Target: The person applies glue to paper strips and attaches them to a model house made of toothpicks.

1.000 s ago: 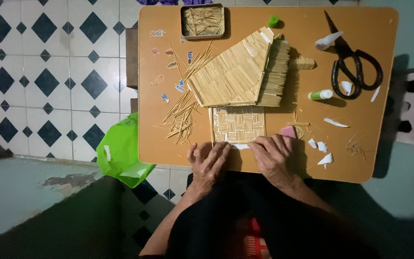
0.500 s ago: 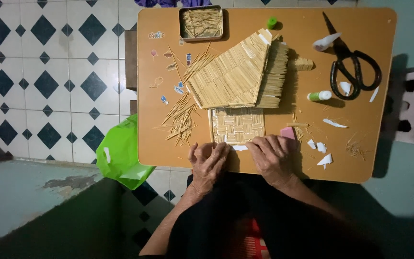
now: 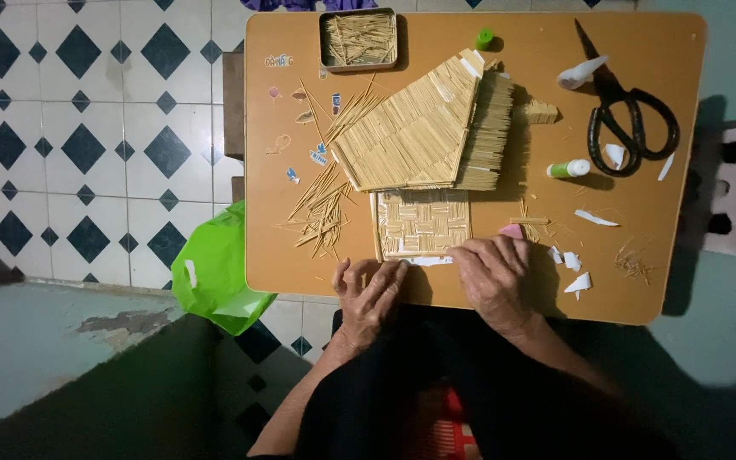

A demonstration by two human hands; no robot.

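Left hand edged slightly toward the woven panel.

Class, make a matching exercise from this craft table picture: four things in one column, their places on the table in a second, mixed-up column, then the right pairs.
Things:
1. scissors
2. tin of sticks
3. green bag
4. woven panel

Places:
A. hanging off the table's left edge
B. far right corner
C. just beyond both hands
D. far edge, left of centre

Pairs: 1-B, 2-D, 3-A, 4-C
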